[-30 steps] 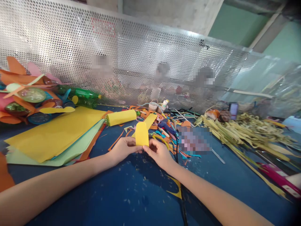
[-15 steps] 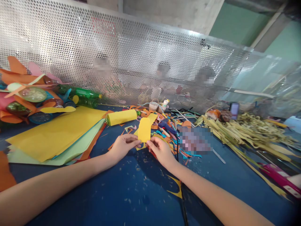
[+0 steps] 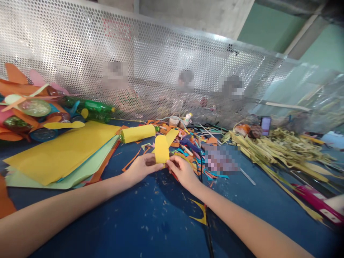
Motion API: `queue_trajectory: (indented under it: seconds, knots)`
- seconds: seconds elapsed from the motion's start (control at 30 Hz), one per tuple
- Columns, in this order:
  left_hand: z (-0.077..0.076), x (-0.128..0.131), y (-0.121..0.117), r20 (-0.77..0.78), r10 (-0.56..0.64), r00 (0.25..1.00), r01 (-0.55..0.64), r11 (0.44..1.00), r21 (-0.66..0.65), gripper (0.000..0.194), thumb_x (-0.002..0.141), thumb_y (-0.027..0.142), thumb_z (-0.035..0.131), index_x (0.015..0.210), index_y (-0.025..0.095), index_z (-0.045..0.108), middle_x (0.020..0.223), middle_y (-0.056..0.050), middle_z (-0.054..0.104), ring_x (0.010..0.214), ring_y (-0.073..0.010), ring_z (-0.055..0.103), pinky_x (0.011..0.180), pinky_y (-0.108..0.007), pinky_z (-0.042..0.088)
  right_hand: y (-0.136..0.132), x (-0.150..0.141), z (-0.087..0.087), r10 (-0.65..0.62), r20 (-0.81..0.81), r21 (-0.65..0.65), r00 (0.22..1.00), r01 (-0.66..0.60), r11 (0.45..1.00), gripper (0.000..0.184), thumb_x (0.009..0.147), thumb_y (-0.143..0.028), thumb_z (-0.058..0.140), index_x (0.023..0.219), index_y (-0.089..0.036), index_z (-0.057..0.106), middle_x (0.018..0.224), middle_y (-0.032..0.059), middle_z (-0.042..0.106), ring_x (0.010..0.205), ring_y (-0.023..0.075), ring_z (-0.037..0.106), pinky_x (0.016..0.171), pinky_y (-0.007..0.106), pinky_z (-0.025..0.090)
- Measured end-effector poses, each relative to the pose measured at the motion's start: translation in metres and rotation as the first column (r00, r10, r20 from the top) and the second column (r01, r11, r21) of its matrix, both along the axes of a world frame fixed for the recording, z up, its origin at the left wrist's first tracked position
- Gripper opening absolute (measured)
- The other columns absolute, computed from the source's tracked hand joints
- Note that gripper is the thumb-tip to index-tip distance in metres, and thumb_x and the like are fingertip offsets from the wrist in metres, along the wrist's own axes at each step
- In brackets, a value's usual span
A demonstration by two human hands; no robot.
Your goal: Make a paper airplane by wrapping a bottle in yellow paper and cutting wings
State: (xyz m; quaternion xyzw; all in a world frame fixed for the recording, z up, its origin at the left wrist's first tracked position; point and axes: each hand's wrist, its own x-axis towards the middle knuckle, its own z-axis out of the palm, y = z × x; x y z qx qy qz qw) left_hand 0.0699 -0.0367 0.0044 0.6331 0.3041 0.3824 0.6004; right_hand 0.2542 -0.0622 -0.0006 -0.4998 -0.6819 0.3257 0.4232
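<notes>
Between my hands stands a small yellow paper piece [image 3: 162, 148] with a rounded top, held upright above the blue table. My left hand [image 3: 142, 167] pinches its lower left edge, thumb across the front. My right hand [image 3: 181, 170] grips the lower right corner between thumb and fingertips. Just behind the piece lies a yellow paper strip [image 3: 172, 136]. A green bottle wrapped in yellow paper [image 3: 138, 133] rests on its side beyond my left hand. The blue glue gun [image 3: 190, 144] lies behind my right hand among paper scraps.
Yellow and pale green paper sheets [image 3: 61, 154] are stacked at left, beside bottle-and-paper planes [image 3: 34, 107]. Dried husk strips [image 3: 279, 147] spread at right near a magenta object [image 3: 317, 202]. A black cord [image 3: 209, 233] crosses the table. Behind a perforated screen [image 3: 158, 53] several people sit.
The yellow paper piece has tilted and shifted slightly left. My left thumb has slid right along its lower edge. My right hand keeps its grip.
</notes>
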Motion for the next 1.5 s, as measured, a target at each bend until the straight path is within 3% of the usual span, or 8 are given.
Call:
queue_trajectory:
  seconds: [0.17, 0.3, 0.57, 0.77, 1.13, 1.27, 1.5]
  knots:
    - [-0.004, 0.000, 0.000, -0.081, 0.094, 0.992, -0.093, 0.996, 0.017, 0.025, 0.072, 0.033, 0.072, 0.089, 0.015, 0.069, 0.089, -0.005, 0.073, 0.081, -0.0196, 0.067, 0.079, -0.032, 0.052, -0.002, -0.001, -0.001, 0.017, 0.018, 0.007, 1.000, -0.017, 1.000, 0.022, 0.086, -0.041, 0.051, 0.080, -0.021, 0.055, 0.066, -0.0006, 0.056, 0.058, 0.0151, 0.056, 0.056, 0.027, 0.045]
    - [-0.006, 0.000, 0.001, -0.075, 0.087, 0.993, -0.087, 0.996, 0.013, 0.025, 0.070, 0.035, 0.073, 0.086, 0.016, 0.070, 0.083, -0.004, 0.074, 0.077, -0.0189, 0.067, 0.076, -0.030, 0.053, -0.002, 0.000, -0.001, 0.039, 0.043, 0.019, 0.998, -0.040, 0.999, 0.022, 0.083, -0.041, 0.057, 0.079, -0.020, 0.057, 0.070, 0.0002, 0.058, 0.061, 0.0152, 0.056, 0.057, 0.026, 0.046]
    - [-0.001, 0.000, -0.002, -0.056, 0.097, 0.994, -0.096, 0.995, 0.027, 0.025, 0.075, 0.034, 0.069, 0.090, 0.015, 0.070, 0.092, -0.006, 0.074, 0.086, -0.0204, 0.068, 0.085, -0.032, 0.051, -0.003, 0.000, 0.004, 0.038, 0.008, 0.012, 0.999, -0.038, 0.999, 0.021, 0.088, -0.038, 0.050, 0.081, -0.020, 0.058, 0.065, -0.0002, 0.057, 0.058, 0.0149, 0.057, 0.058, 0.027, 0.046]
    - [0.000, 0.001, 0.000, 0.003, 0.019, 1.000, -0.019, 1.000, 0.018, 0.030, 0.078, 0.037, 0.064, 0.099, 0.015, 0.067, 0.100, -0.007, 0.072, 0.092, -0.0207, 0.067, 0.093, -0.036, 0.048, -0.002, 0.000, 0.005, 0.003, -0.032, -0.002, 0.999, -0.003, 1.000, 0.025, 0.088, -0.041, 0.046, 0.079, -0.021, 0.057, 0.062, -0.0001, 0.055, 0.058, 0.0159, 0.057, 0.057, 0.028, 0.048]
    - [0.003, 0.000, -0.002, -0.077, 0.101, 0.992, -0.101, 0.995, 0.011, 0.024, 0.077, 0.033, 0.065, 0.092, 0.014, 0.067, 0.082, -0.005, 0.073, 0.079, -0.0198, 0.068, 0.078, -0.032, 0.052, -0.001, 0.000, 0.005, -0.007, -0.059, -0.015, 0.998, 0.006, 1.000, 0.024, 0.089, -0.040, 0.044, 0.077, -0.021, 0.054, 0.065, -0.0002, 0.057, 0.057, 0.0151, 0.056, 0.057, 0.028, 0.047]
    - [0.006, -0.001, -0.004, -0.067, 0.077, 0.995, -0.074, 0.996, 0.048, 0.026, 0.077, 0.035, 0.064, 0.092, 0.014, 0.070, 0.086, -0.005, 0.073, 0.081, -0.0206, 0.066, 0.078, -0.030, 0.051, 0.000, 0.000, 0.001, -0.003, -0.019, 0.002, 1.000, 0.003, 1.000, 0.018, 0.089, -0.034, 0.044, 0.081, -0.021, 0.054, 0.066, -0.0001, 0.057, 0.057, 0.0156, 0.057, 0.057, 0.029, 0.047]
    - [0.001, -0.001, -0.003, -0.063, 0.162, 0.985, -0.161, 0.987, 0.026, 0.025, 0.073, 0.037, 0.068, 0.082, 0.015, 0.075, 0.084, -0.004, 0.074, 0.077, -0.0196, 0.065, 0.075, -0.027, 0.049, 0.000, 0.000, -0.003, 0.004, -0.078, -0.008, 0.997, -0.004, 1.000, 0.009, 0.088, -0.031, 0.047, 0.086, -0.022, 0.048, 0.071, -0.0010, 0.056, 0.060, 0.0146, 0.056, 0.058, 0.028, 0.047]
